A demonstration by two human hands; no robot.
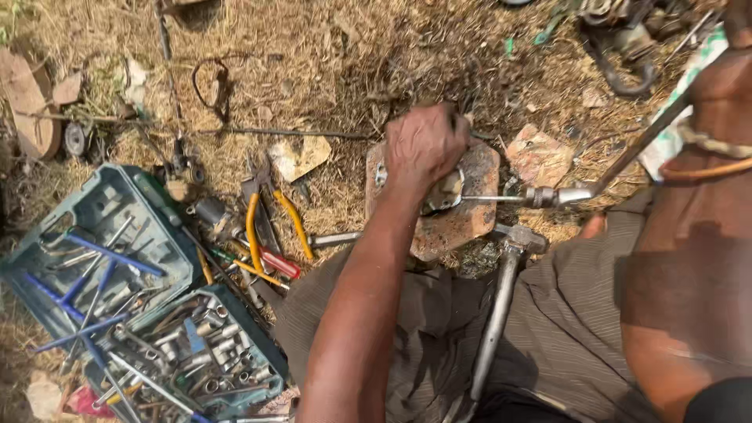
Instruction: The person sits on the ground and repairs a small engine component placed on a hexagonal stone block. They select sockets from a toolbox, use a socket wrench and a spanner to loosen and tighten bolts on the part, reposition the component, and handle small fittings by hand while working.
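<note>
My left hand [423, 145] presses down on a small shiny metal part [445, 193] that lies on a reddish brick [470, 219] on the dry grass. A long metal driver [548, 196] points its thin tip into that part from the right. Its shaft rises toward my right forearm [689, 258] and disappears behind it. Only a sliver of my right hand [738, 27] shows at the top right edge, and its grip is hidden. A steel hammer [501, 290] rests across my lap, its head touching the brick's near corner.
An open green tool case [102, 211] with blue-handled wrenches and several sockets lies at the left. Yellow-handled pliers [266, 219] and a red-handled screwdriver [278, 262] lie beside it. Broken stones [540, 157] and scrap metal [627, 47] are scattered behind the brick.
</note>
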